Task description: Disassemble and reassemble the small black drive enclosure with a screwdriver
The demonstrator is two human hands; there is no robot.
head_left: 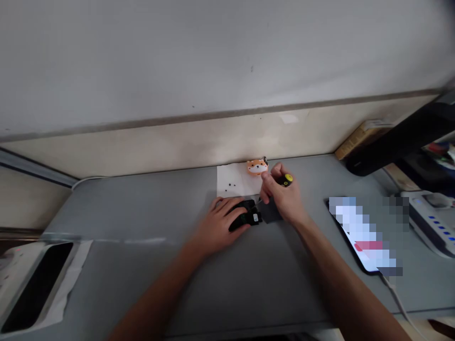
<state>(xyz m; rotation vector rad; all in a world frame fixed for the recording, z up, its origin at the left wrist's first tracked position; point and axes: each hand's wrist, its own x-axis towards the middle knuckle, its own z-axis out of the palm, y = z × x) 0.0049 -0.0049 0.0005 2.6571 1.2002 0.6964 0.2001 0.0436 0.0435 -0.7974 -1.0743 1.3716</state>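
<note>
A small black device (255, 217) with a green tint and a white label lies on the grey table. My left hand (223, 222) rests over it, fingers curled round its left part. In my right hand (282, 192) is a black and yellow screwdriver (287, 180), its shaft pointing down and left to the device's upper right edge. The exact spot its tip touches is too small to tell. Behind the device lies a white paper (231, 176) with several tiny black screws (229, 184). An orange and white dog-faced case (257, 166) sits on the paper's right part. A dark flat piece (271, 212) lies under my right hand.
On the right lie a lit phone (359, 237) with a white cable and a white power strip (432, 220). A black cylinder (398, 137) and a cardboard box (360, 137) stand at the back right. Another dark phone (37, 286) lies at the left. A wall (159, 147) borders the table (142, 213).
</note>
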